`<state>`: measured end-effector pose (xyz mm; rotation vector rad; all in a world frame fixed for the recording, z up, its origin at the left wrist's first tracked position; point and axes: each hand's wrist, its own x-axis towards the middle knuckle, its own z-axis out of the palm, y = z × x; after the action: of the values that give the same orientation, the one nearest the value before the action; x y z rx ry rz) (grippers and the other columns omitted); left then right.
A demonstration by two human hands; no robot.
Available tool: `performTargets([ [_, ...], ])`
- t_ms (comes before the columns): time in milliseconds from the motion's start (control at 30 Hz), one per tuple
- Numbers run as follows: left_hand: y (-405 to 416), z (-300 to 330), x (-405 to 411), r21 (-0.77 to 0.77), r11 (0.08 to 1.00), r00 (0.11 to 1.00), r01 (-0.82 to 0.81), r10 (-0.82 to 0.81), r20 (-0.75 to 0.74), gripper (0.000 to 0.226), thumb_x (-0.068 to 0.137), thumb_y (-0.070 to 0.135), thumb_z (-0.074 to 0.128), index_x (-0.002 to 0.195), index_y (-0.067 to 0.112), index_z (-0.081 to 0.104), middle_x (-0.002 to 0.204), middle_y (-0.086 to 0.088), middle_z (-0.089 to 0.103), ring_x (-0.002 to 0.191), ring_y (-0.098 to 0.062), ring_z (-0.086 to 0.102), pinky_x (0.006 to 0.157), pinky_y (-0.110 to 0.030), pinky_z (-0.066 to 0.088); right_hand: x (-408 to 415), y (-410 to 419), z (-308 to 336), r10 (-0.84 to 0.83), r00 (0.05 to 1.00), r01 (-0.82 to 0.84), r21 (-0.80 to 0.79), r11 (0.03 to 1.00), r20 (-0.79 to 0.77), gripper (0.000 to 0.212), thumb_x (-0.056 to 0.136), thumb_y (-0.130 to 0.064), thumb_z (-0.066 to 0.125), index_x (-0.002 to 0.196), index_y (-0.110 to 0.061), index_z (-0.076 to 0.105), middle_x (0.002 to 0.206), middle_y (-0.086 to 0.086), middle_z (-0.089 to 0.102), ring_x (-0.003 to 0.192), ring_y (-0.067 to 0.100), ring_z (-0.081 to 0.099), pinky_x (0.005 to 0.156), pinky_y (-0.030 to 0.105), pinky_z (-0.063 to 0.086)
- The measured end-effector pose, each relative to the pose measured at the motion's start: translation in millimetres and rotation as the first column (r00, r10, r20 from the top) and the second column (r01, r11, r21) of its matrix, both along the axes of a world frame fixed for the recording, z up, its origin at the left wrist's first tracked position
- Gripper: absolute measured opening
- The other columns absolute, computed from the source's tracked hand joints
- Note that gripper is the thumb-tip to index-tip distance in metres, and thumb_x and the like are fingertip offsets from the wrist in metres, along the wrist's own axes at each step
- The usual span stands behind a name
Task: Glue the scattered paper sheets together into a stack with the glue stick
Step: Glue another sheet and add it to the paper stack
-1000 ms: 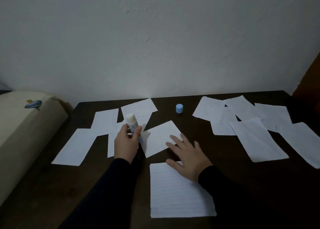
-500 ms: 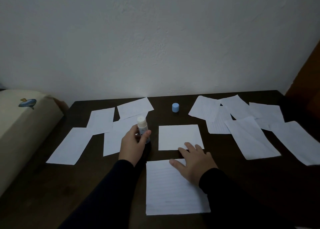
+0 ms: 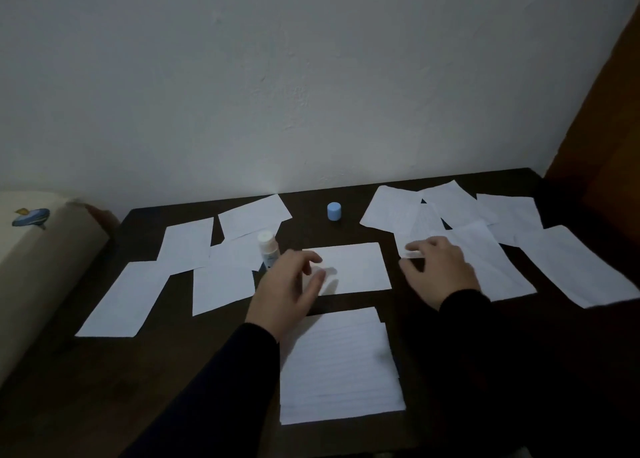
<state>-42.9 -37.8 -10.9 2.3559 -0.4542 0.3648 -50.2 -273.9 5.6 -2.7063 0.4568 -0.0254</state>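
Left hand (image 3: 289, 289) loosely open beside upright glue stick (image 3: 268, 249), right hand (image 3: 440, 270) spread on paper sheets (image 3: 485, 260)

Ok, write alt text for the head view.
Over a dark table strewn with white paper sheets, the left hand hovers open beside an upright, uncapped glue stick, while the right hand touches a sheet on the right. A blue cap stands behind.

No text can be read: the glue stick (image 3: 268, 249) label is too blurred to make out.
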Motion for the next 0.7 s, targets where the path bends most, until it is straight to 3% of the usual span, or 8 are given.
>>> performTargets([
  [100,-9,-15,6,0.073,0.997,0.997,0.03,-0.025,-0.067,0.03,0.092,0.034,0.058,0.122,0.029,0.054,0.117,0.015,0.053,0.106,0.0,0.05,0.093,-0.019,0.042,-1,-31,-4,-0.145,0.989,0.144,0.032,0.989,0.019,0.04,0.095,-0.034,0.052,0.135,-0.028,0.048,0.142,0.004,0.041,0.129,0.024,0.038,0.103,0.042,0.038],
  [167,-12,-27,12,0.104,0.994,0.994,0.019,-0.008,-0.106,0.037,0.093,0.036,0.057,0.129,0.029,0.051,0.128,0.012,0.051,0.117,-0.005,0.048,0.104,-0.031,0.04,-6,-48,-10,-0.202,0.979,0.201,0.059,0.978,0.008,0.044,0.095,-0.032,0.051,0.138,-0.025,0.045,0.144,0.006,0.038,0.132,0.027,0.035,0.104,0.045,0.036],
  [267,-15,-41,13,0.189,0.982,0.984,-0.021,0.054,-0.168,0.047,0.094,0.043,0.053,0.138,0.031,0.044,0.144,0.01,0.041,0.135,-0.01,0.035,0.116,-0.047,0.021,-13,-66,-22,-0.28,0.96,0.28,0.002,0.96,-0.03,0.054,0.092,-0.036,0.053,0.143,-0.023,0.039,0.148,0.009,0.033,0.134,0.031,0.03,0.103,0.048,0.034],
  [400,-21,-46,13,0.252,0.966,0.978,-0.052,0.1,-0.182,0.054,0.096,0.045,0.048,0.146,0.032,0.033,0.154,0.008,0.029,0.144,-0.011,0.02,0.117,-0.046,0.007,-18,-83,-31,-0.371,0.918,0.364,-0.075,0.928,-0.137,0.074,0.087,-0.054,0.054,0.148,-0.022,0.026,0.15,0.012,0.029,0.135,0.033,0.029,0.105,0.047,0.03],
  [533,-23,-46,14,0.258,0.965,0.975,-0.046,0.1,-0.2,0.049,0.096,0.043,0.047,0.143,0.028,0.041,0.155,0.005,0.03,0.145,-0.012,0.018,0.117,-0.044,0.009,-17,-93,-29,-0.334,0.927,0.325,-0.076,0.943,-0.171,0.082,0.082,-0.057,0.06,0.148,-0.024,0.023,0.144,0.011,0.034,0.131,0.031,0.032,0.102,0.046,0.032],
  [700,-26,-45,14,0.27,0.96,0.97,-0.069,0.128,-0.208,0.046,0.095,0.044,0.049,0.139,0.029,0.047,0.154,0.007,0.032,0.144,-0.011,0.019,0.117,-0.046,0.008,-14,-96,-24,-0.354,0.908,0.342,-0.093,0.935,-0.223,0.094,0.077,-0.059,0.067,0.149,-0.016,0.023,0.153,0.009,0.019,0.138,0.029,0.023,0.106,0.047,0.031],
])
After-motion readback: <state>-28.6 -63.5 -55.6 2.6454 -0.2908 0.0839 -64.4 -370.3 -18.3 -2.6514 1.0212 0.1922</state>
